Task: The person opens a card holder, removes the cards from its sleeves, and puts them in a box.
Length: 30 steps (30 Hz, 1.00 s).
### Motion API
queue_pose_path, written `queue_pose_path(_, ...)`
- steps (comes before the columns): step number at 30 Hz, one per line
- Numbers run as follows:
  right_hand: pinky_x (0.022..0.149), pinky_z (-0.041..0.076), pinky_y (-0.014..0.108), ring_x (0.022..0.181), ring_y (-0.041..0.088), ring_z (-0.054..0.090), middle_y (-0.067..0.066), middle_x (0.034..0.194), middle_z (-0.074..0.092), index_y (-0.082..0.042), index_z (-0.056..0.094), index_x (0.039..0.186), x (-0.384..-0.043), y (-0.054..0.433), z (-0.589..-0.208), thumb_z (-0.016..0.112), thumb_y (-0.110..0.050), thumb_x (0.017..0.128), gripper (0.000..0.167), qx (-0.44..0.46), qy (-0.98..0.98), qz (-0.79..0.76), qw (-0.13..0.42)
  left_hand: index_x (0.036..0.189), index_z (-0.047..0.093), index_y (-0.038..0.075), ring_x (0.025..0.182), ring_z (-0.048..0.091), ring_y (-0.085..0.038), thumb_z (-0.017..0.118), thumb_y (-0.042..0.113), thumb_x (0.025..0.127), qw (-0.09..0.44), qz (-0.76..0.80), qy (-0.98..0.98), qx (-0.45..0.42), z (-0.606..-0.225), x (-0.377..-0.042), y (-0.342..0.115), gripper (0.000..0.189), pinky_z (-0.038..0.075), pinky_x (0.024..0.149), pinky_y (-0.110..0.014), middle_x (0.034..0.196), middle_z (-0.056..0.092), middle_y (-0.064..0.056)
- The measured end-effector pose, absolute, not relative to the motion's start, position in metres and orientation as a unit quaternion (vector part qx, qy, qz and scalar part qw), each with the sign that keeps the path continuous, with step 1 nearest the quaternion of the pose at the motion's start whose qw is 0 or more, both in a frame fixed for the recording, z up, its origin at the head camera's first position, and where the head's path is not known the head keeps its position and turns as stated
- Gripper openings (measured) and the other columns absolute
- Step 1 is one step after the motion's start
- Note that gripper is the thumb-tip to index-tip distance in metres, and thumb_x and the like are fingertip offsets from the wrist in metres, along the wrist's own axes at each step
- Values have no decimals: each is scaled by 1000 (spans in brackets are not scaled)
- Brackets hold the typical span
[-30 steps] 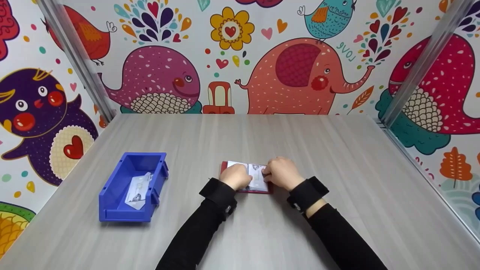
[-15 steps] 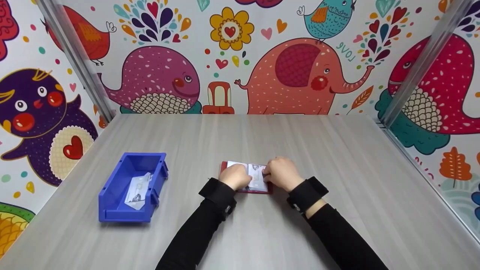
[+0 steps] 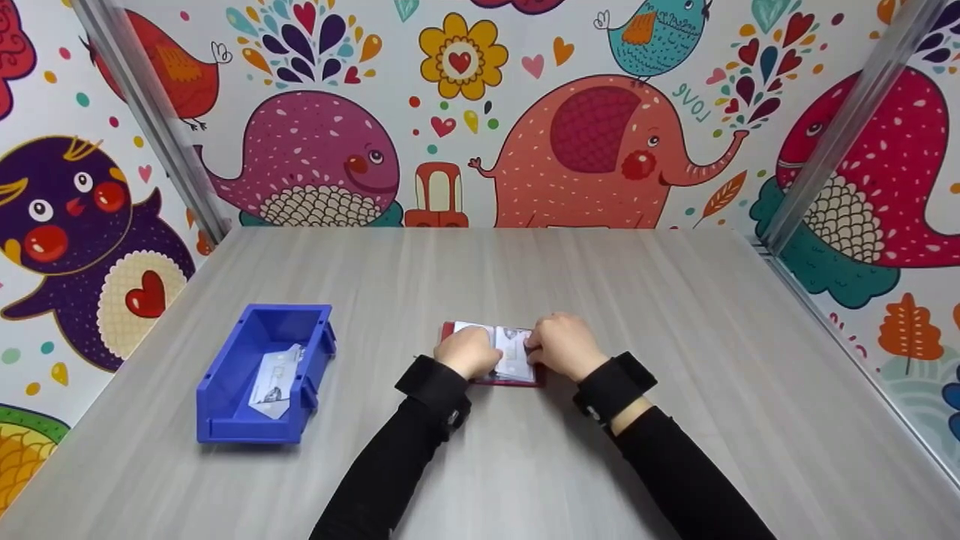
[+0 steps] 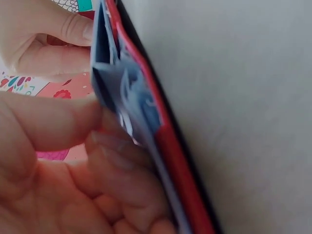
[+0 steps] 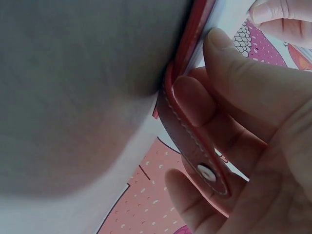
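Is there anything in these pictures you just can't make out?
Head view: part of the red holder, hidden beneath the left grip.
Head view: markings on the white paper in the blue bin, too small to read.
Left wrist view: how many thin layers; they overlap and blur.
Right wrist view: the red holder's far end, cut off by the top edge.

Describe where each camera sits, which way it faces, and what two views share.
Head: on the head, facing forward and down at table, blue bin, red holder; sleeves, left grip, right grip show.
Left wrist: on that wrist, facing the red holder's edge and papers; left grip near, right grip beyond.
Right wrist: on that wrist, facing the red holder's strap; right grip large, left grip top right.
Shared: both wrist views show red holder.
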State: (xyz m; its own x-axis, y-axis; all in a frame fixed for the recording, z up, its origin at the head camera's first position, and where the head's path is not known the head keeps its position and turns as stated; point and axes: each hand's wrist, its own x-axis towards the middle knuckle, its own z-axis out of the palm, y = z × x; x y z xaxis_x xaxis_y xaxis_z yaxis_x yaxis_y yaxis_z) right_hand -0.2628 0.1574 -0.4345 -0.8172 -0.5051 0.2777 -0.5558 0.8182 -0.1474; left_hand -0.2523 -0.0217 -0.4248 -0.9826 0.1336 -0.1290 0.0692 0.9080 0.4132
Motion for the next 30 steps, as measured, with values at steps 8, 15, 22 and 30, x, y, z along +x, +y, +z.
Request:
queue_pose_path(8, 71, 49, 44, 76, 30, 62, 6, 83, 73, -10, 81, 85, -263, 157, -436, 89, -14, 66, 21, 280, -946, 112, 117, 102, 70, 6, 83, 60, -23, 63, 31, 91, 87, 213, 972, 41, -424, -252, -21, 28, 51, 75, -44, 107, 69, -8)
queue_pose_path(15, 69, 48, 44, 73, 29, 59, 6, 82, 73, -10, 81, 84, -262, 156, -435, 89, -15, 66, 20, 278, -948, 102, 113, 102, 70, 5, 82, 59, -22, 62, 30, 91, 90, 210, 973, 43, -424, -252, -21, 28, 51, 75, -43, 108, 68, -8)
queue_pose_path(22, 70, 48, 45, 74, 29, 60, 6, 83, 73, -10, 80, 83, -262, 155, -434, 90, -16, 66, 21, 268, -952, 100, 110, 104, 70, 5, 89, 62, -24, 61, 30, 91, 94, 211, 972, 38, -423, -251, -22, 29, 51, 79, -47, 113, 68, -9)
queue_pose_path(30, 69, 50, 47, 76, 31, 62, 7, 84, 73, -10, 81, 83, -262, 155, -436, 90, -16, 64, 22, 265, -952, 103, 118, 95, 70, 5, 88, 62, -24, 61, 26, 90, 91, 216, 971, 41, -424, -251, -22, 24, 51, 78, -46, 111, 69, -10)
